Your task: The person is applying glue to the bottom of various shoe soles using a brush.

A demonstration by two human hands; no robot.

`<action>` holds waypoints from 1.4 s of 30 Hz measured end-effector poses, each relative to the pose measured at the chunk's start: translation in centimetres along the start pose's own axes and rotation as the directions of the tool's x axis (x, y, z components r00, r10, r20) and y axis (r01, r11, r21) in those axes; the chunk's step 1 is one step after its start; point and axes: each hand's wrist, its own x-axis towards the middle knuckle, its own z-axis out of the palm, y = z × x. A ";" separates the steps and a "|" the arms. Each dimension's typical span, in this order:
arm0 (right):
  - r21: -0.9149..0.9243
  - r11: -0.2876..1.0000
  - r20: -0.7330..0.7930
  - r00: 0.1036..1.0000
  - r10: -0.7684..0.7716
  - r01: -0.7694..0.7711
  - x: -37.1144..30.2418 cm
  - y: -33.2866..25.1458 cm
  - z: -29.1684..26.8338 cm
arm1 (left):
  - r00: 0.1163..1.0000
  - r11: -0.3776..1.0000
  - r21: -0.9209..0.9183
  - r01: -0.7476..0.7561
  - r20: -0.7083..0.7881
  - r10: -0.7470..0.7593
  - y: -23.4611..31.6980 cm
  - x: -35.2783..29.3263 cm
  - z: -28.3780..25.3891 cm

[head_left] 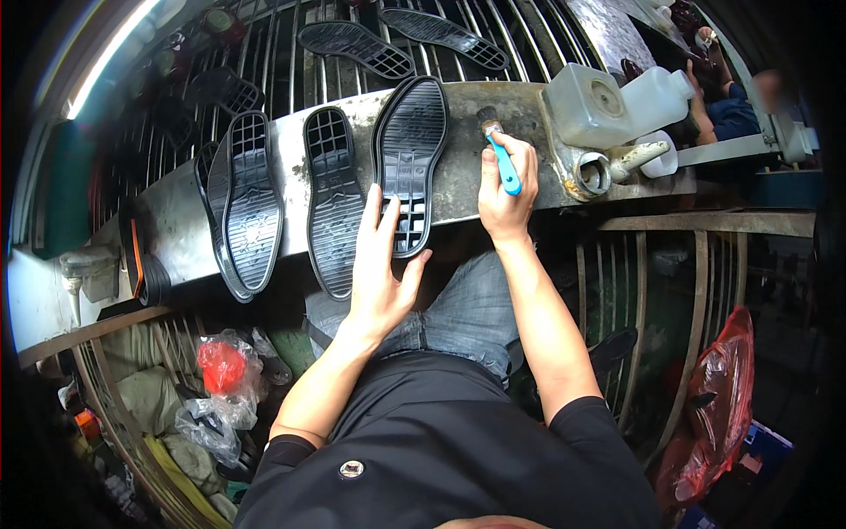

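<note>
My right hand (511, 194) is closed round the blue handle of a brush (504, 163). Its dark bristles point away from me, over the stained metal bench. A black shoe sole (414, 132) lies on the bench to the left of the brush, its hollow grid end toward me. My left hand (386, 264) has its fingers spread and rests against the near end of that sole. Left of it lies another black sole (335, 212), grid end away from me. Farther left, more soles (251, 212) lie partly overlapped, reaching over the bench's near edge.
A square translucent plastic container (586, 106) and a white bottle (656, 95) stand at the bench's right end, beside a glue-crusted metal pot (589, 172). More soles (357, 46) rest on the metal bars behind. Another person's arm (701, 110) shows at far right.
</note>
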 end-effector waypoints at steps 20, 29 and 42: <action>-0.026 1.000 -0.006 1.000 -0.007 0.006 0.2 0.4 -0.7 | 0.968 0.989 0.045 -0.144 -0.202 0.150 2.1 -0.5 -1.7; 0.009 1.000 0.000 1.000 -0.020 0.020 0.1 -0.4 0.1 | 0.654 -0.174 -0.834 0.524 0.525 -0.545 -2.0 -9.6 -4.3; 0.023 0.999 -0.013 1.000 -0.024 0.024 0.3 0.5 -0.4 | 0.906 0.922 -0.327 0.208 -0.292 -0.307 -1.4 -5.5 -16.6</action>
